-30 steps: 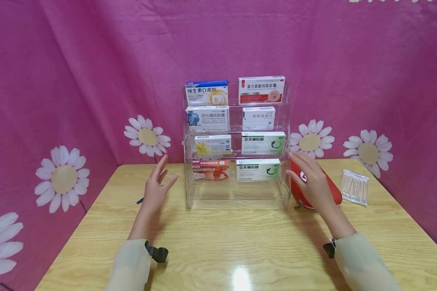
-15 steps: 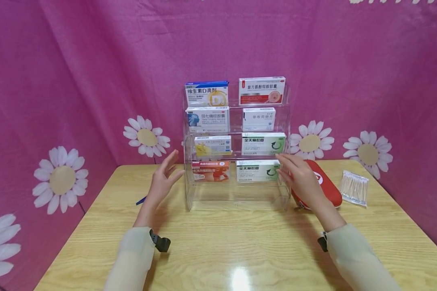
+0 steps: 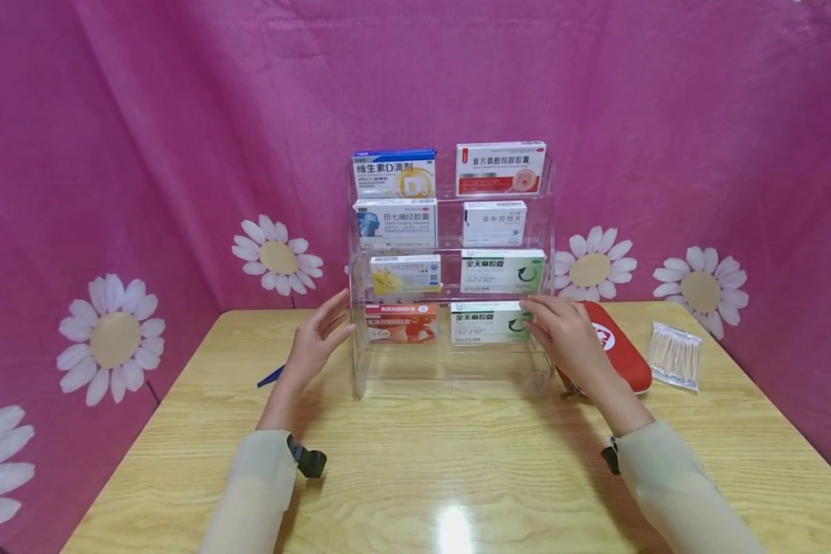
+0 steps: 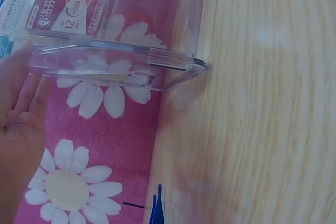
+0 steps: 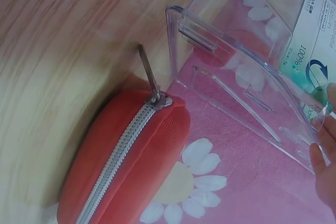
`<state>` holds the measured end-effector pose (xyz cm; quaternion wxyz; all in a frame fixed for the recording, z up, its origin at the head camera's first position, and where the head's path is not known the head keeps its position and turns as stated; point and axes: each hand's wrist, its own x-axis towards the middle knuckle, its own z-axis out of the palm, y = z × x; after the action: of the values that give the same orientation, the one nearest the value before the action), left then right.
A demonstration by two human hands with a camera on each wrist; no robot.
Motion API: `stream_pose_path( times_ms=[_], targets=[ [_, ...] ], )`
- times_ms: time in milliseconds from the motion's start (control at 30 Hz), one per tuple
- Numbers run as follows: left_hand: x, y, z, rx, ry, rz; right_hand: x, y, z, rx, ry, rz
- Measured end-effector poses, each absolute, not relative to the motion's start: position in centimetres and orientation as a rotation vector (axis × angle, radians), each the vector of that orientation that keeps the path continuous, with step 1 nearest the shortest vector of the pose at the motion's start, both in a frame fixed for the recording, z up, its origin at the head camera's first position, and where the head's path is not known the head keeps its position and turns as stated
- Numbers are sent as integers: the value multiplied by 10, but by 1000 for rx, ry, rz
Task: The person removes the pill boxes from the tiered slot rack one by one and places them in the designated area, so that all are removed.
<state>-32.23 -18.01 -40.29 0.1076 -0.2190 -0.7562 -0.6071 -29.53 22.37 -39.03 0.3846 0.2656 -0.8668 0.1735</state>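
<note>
A clear acrylic display rack [image 3: 450,375] stands on the table with medicine boxes on its tiers. My left hand [image 3: 315,342] is at the rack's left side, fingers fairly straight and fingertips right at the side panel, near the orange-red medicine box [image 3: 402,324]. In the left wrist view the palm of that left hand [image 4: 23,135] faces the panel and holds nothing. On the other side, my right hand [image 3: 569,342] reaches to the right edge; its fingertips overlap the corner of the lower green-and-white medicine box [image 3: 481,325]. The right wrist view shows the fingers [image 5: 317,157] right at the clear side panel.
A red zip case [image 3: 619,350] lies behind my right hand, its zipper pull [image 5: 147,69] sticking out. To its right is a packet of cotton swabs [image 3: 675,356]. Blue tweezers [image 4: 157,208] lie left of the rack. A pink flowered cloth [image 3: 415,77] hangs behind the table.
My left hand has moved right, up to the rack's side. The right hand has moved left from beside the red case to the rack's right edge and lower green box.
</note>
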Motion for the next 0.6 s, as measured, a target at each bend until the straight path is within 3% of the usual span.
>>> stream_pose_path(
  times_ms=[600],
  targets=[
    [-321, -183, -403, -670, -2281, -1753, -299, 215, -393, 632, -2175, 653]
  ],
)
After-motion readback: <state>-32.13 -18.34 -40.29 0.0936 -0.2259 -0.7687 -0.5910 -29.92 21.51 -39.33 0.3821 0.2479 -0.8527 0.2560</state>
